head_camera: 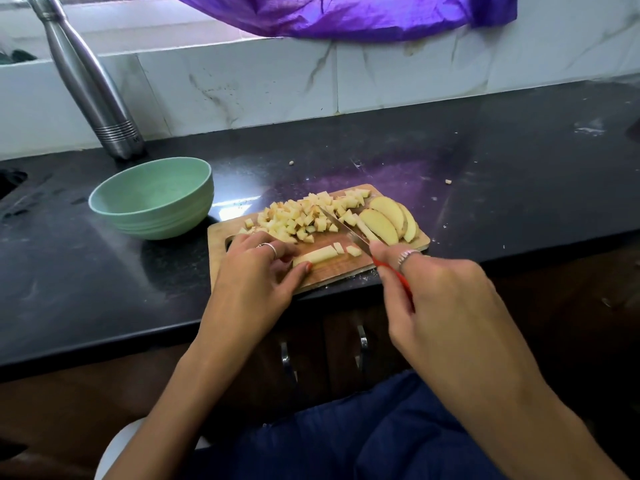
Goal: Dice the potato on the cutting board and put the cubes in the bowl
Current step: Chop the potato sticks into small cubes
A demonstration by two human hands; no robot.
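With the left hand (258, 268) fingers pinching the pale potato strip (316, 257) on the wooden cutting board (332, 268), the red-handled knife (346, 227) clenched by the right hand (440, 292) could nick fingertips close beside its blade.

Black countertop (485, 161), marbled white backsplash (398, 77)

Both bare forearms reach forward from the bottom of the view, converging toward the middle. The left hand (258, 268) lies palm down with the wrist nearly straight; its fingers are curled at the tips, and thumb and fingertips pinch a potato stick (316, 255). A ring sits on one left finger. The right hand (440, 299) is turned back-up, fingers folded around the red handle of a knife (349, 231), with the index finger stretched forward along it. That finger wears a ring too.
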